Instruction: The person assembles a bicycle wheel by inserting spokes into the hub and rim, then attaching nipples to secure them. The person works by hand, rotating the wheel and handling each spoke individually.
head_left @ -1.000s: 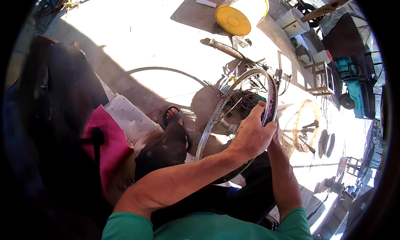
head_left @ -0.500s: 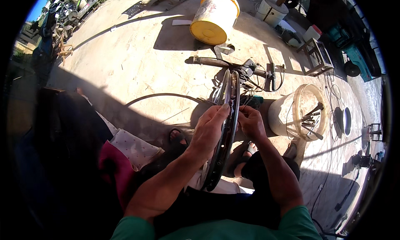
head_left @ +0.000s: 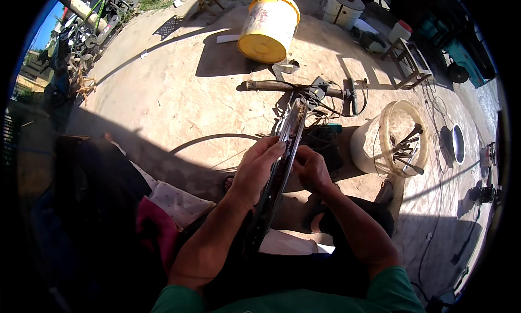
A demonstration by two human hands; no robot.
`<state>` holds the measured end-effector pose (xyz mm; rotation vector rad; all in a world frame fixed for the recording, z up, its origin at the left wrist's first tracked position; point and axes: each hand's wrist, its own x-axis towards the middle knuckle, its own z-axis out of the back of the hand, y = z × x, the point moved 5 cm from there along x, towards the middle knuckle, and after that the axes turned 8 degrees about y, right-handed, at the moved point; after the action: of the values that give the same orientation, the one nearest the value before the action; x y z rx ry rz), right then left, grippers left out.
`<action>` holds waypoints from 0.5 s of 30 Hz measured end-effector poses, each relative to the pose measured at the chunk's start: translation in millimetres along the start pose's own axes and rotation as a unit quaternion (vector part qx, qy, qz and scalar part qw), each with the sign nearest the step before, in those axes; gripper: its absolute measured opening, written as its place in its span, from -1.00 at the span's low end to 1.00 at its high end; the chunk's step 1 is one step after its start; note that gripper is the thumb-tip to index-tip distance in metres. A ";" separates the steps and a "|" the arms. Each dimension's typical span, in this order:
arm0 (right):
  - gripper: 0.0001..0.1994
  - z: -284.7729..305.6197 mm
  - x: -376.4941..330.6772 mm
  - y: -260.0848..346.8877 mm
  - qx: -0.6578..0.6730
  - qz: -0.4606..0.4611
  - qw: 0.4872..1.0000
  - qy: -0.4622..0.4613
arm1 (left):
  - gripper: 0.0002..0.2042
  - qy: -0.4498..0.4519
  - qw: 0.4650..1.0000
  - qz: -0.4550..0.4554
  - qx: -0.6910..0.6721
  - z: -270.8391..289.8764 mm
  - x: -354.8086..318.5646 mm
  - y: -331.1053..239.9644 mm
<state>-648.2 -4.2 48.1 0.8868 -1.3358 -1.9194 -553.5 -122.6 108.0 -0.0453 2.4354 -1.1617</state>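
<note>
A narrow metal wheel rim (head_left: 293, 124) stands on edge in front of me, its far end leaning away and its near end in shadow by my lap. My left hand (head_left: 259, 169) is closed round the rim's left side, with the thumb pressed on top. On the other side my right hand (head_left: 312, 172) has its fingers pinched together against the rim. Whatever they hold is too small or hidden to make out. Past the rim's far end lies a rusty bar with cables, like a bicycle handlebar (head_left: 271, 85).
A whitish bucket (head_left: 372, 147) holding several hand tools (head_left: 404, 149) stands to the right. Farther off are a yellow-and-white bucket (head_left: 264, 47) and a small metal stool frame (head_left: 410, 67). A spotted cushion or cloth (head_left: 178, 201) lies at the left. Cables cross the ground on the right.
The rim has tilted, its near end swinging left and toward me. Both hands have shifted a little left with it and keep their places on either side. The whole view has moved slightly.
</note>
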 end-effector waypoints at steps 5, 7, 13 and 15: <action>-0.83 -3.2 -0.5 10.5 -0.056 0.058 0.995 0.057 | -0.73 0.038 0.997 0.072 0.015 -4.8 0.9 -1.9; -0.85 -4.2 -1.0 17.4 -0.037 0.091 0.994 0.049 | -0.73 0.046 0.995 0.080 0.027 -4.7 1.6 -1.4; -0.85 -4.4 -2.1 6.2 -0.020 0.046 0.997 0.051 | -0.73 0.046 0.995 0.062 0.057 2.8 5.8 -0.4; -0.81 -4.2 -3.5 6.4 -0.002 0.015 0.999 0.050 | -0.73 0.048 0.995 0.048 0.067 6.1 6.7 -1.2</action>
<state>-642.0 -5.5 53.7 0.9424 -1.2797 -1.8296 -557.3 -129.3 103.1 0.1706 2.4060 -1.3090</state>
